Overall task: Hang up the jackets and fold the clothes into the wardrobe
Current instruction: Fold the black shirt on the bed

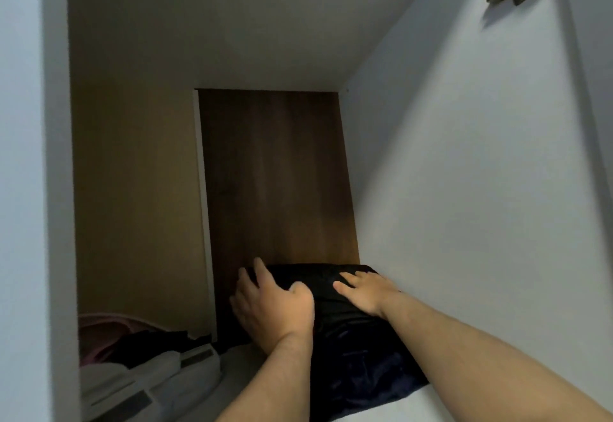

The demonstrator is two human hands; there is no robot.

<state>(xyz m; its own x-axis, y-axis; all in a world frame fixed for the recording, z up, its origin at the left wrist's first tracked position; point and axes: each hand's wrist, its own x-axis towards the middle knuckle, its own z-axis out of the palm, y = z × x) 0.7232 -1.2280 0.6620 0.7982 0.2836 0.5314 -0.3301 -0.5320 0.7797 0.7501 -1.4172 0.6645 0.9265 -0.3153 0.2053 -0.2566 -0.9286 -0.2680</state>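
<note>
Ideally, left hand (pixel 272 307) and right hand (pixel 365 292), fingers spread flat on the folded dark garment (pixel 351 345) at lower centre, should slide it evenly back along the wardrobe wall (pixel 464 189), keeping folds intact.

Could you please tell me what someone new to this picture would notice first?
Both hands stand out: the left hand rests on the left edge of a folded dark garment and the right hand lies flat on its top, beside the white right wall. Behind it rises a brown back panel, and a pile of pale and pink clothes sits lower left.
</note>
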